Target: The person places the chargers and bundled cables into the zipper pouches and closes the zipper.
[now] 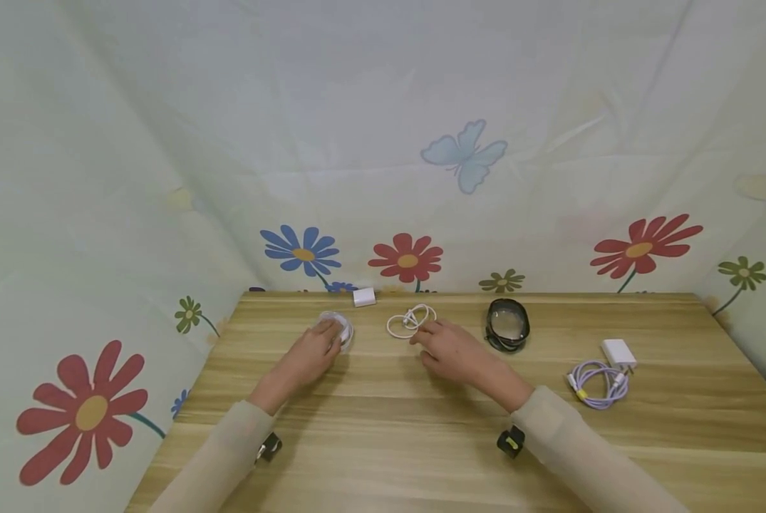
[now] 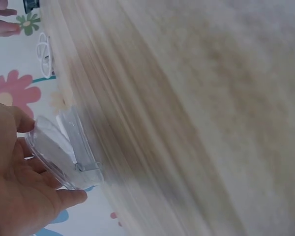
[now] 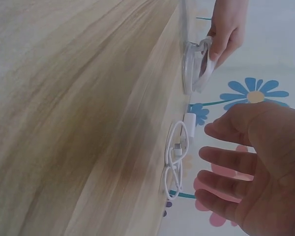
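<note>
While gripping a clear round case (image 1: 338, 329) at its open lid, left hand (image 1: 311, 354) sits at about 10 o'clock from tabletop (image 1: 383, 442) centre, fingers and thumb curled round the transparent shell; seen close in the left wrist view (image 2: 64, 152), lid tilted up off the base. Right hand (image 1: 449, 349) spread wide and holding nothing, fingers relaxed and slightly apart, fingertips just beside a coiled white cable (image 1: 411, 320) lying at 12 o'clock; whether touching it or not, cannot tell. Same cable shown in the right wrist view (image 3: 176, 157), loosely looped, flat on the wood, with the open palm (image 3: 258, 172) hovering near. Small white plug block (image 1: 364, 296) at the far edge, around 11 o'clock, between case and cable but farther back. Dark round case (image 1: 507, 324) at 1 o'clock, just beside the right hand. Purple coiled cable (image 1: 597, 382) and white charger (image 1: 618, 352) touching each other at 3 o'clock, well apart from both hands. Flowered cloth (image 1: 383, 142) behind and to both sides.
</note>
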Action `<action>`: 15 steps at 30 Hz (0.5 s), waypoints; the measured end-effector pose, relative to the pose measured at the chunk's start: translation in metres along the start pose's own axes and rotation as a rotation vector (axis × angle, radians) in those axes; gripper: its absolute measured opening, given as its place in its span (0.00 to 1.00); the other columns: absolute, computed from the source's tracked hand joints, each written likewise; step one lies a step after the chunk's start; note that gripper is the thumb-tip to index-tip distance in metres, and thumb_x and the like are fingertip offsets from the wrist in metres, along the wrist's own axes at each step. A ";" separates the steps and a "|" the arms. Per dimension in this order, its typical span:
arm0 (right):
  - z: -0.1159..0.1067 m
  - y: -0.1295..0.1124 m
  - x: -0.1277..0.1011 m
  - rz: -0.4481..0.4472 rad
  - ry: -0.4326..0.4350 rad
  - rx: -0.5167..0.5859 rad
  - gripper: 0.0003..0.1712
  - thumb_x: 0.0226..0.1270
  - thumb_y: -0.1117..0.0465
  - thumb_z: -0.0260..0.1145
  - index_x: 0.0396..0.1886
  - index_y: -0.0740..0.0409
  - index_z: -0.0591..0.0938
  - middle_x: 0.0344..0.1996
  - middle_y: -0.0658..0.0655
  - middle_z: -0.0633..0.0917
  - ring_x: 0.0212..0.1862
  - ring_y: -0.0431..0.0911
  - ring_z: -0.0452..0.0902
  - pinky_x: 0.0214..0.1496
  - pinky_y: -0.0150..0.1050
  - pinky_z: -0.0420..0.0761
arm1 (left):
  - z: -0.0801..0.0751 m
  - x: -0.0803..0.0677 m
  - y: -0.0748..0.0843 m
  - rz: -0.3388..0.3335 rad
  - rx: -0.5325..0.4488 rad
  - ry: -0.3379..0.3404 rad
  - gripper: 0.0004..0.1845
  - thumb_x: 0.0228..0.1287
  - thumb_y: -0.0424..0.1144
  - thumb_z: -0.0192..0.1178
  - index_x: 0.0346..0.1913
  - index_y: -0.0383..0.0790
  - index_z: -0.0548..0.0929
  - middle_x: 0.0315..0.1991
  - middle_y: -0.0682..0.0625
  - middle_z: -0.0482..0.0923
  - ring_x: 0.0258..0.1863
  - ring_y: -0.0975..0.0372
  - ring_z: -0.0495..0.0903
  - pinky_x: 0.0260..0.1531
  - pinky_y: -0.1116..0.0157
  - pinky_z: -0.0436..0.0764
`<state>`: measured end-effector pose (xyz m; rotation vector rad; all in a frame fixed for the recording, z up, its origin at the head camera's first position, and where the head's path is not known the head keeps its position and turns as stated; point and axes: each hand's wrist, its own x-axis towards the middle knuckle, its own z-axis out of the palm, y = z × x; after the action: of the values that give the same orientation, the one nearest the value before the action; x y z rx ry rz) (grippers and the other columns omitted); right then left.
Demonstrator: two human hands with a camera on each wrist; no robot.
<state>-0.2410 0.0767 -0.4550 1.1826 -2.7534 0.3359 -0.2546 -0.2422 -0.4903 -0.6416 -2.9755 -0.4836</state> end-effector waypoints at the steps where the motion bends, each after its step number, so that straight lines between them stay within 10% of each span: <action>1: 0.000 0.000 0.001 0.003 0.003 0.003 0.14 0.69 0.63 0.66 0.52 0.59 0.86 0.51 0.60 0.84 0.53 0.56 0.80 0.57 0.51 0.81 | 0.000 0.000 0.000 -0.003 -0.009 0.001 0.25 0.79 0.39 0.47 0.68 0.24 0.72 0.69 0.28 0.69 0.70 0.37 0.67 0.70 0.40 0.65; 15: 0.014 0.018 0.031 0.171 0.054 0.086 0.23 0.68 0.63 0.68 0.62 0.60 0.80 0.60 0.65 0.78 0.64 0.62 0.72 0.67 0.54 0.74 | 0.000 -0.005 0.001 -0.030 -0.131 0.036 0.26 0.79 0.39 0.46 0.72 0.27 0.68 0.72 0.31 0.66 0.72 0.37 0.63 0.72 0.44 0.62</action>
<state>-0.2754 0.0635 -0.4655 0.9415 -2.8245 0.5012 -0.2498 -0.2435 -0.4902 -0.5918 -2.9421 -0.6902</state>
